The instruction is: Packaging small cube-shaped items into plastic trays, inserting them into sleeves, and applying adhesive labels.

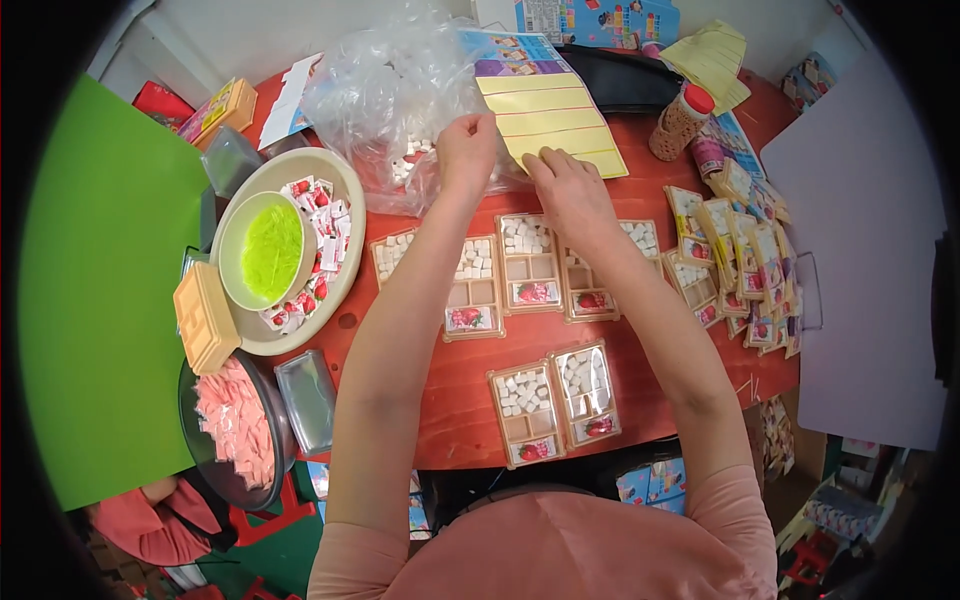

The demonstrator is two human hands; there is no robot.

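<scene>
My left hand (pixel 468 152) is closed, its fingers pinched together beside a clear plastic bag (pixel 350 95) that holds white cubes (pixel 411 158). Whatever those fingers grip is too small to make out. My right hand (pixel 575 195) is curled, its fingertips at the lower edge of a yellow sheet with ruled lines (pixel 550 118). Under my forearms stands a row of beige compartment trays (pixel 515 268), filled with white cubes and strawberry-printed packets. Closer to me lies an open two-part tray (pixel 530 425) with similar contents, its right half under a clear cover.
At left, a large cream basin (pixel 352 180) holds printed packets and a bowl of green pieces (pixel 270 250). A dark bowl of pink packets (pixel 235 420) and a clear box (pixel 305 400) sit below. Stacked filled trays (pixel 750 250) crowd the right, near a red-capped jar (pixel 680 125).
</scene>
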